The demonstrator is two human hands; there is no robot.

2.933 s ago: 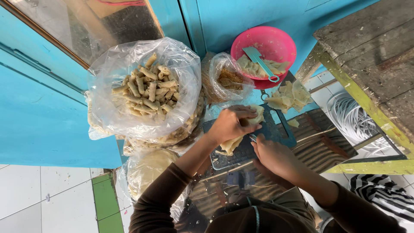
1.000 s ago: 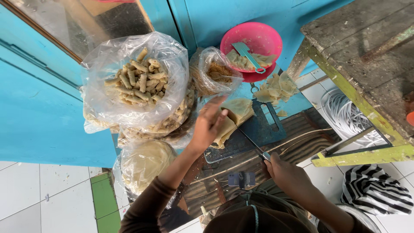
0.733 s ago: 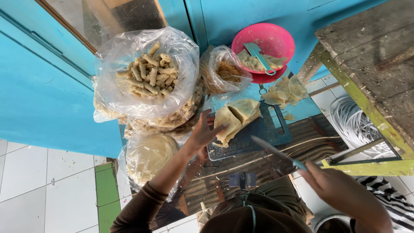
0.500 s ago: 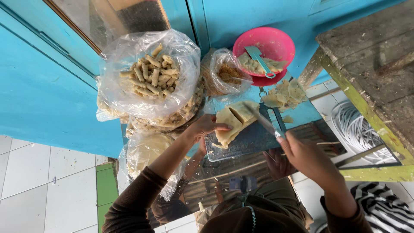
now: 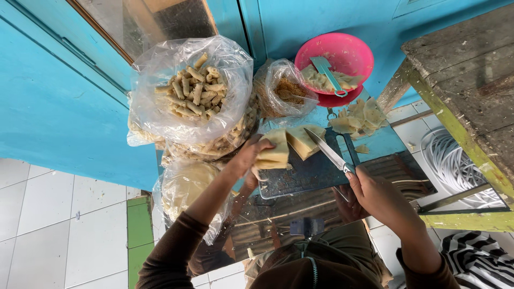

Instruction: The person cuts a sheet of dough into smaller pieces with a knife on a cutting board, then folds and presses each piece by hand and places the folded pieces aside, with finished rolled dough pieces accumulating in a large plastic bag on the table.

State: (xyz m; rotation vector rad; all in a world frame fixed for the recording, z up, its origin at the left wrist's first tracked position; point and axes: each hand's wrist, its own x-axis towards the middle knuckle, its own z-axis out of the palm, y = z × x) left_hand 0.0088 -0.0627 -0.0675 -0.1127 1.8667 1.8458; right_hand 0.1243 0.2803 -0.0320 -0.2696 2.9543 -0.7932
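My left hand (image 5: 247,156) presses on a stack of thin pale yellow dough sheets (image 5: 273,152) lying on a dark cutting board (image 5: 308,174). A second stack of cut sheets (image 5: 304,140) lies just right of it. My right hand (image 5: 377,195) grips a knife (image 5: 329,151) by the handle, with the blade pointing up-left over the gap between the two stacks.
A large clear bag of rolled snacks (image 5: 190,93) and a smaller bag of brown filling (image 5: 286,93) stand behind the board. A pink bowl (image 5: 356,53) holds wrappers and a teal spatula. Loose sheet trimmings (image 5: 358,118) lie near it. A wooden bench (image 5: 466,91) is at right.
My right hand swung out to the lower right with the knife, then came back to the board. The left hand shifted from beside the sheets onto the left stack.
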